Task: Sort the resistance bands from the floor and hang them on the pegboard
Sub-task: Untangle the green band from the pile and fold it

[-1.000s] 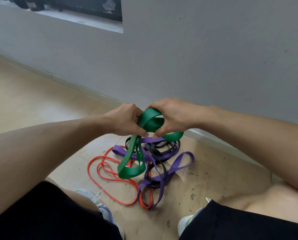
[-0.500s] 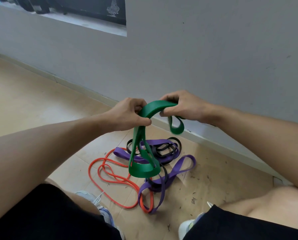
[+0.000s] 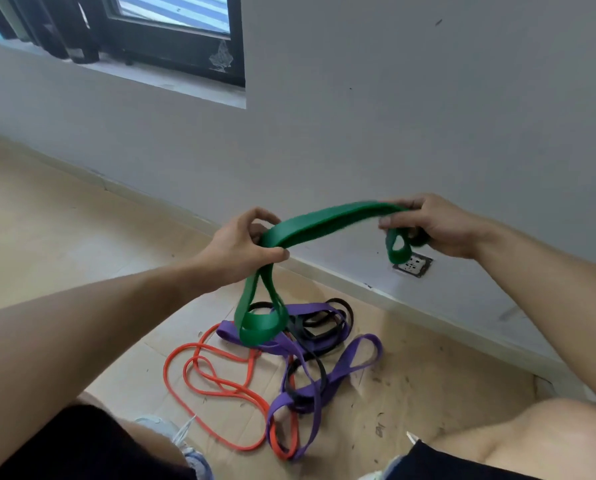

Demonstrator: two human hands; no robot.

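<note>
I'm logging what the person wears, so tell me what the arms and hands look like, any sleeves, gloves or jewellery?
Both arms are bare from the frame edge down to the wrists, with no sleeves showing. The left hand and right hand have no gloves, and no rings, watch or wristbands are visible. Lower down, black shorts and light sneakers show.

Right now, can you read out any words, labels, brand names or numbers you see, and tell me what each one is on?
No readable text anywhere.
Window pane: a pale leaf-like emblem in its lower corner, no letters legible.
Floor covering: a small dark mark, too blurred to read.
Green band, purple band, orange band, black band: no print visible.
</note>
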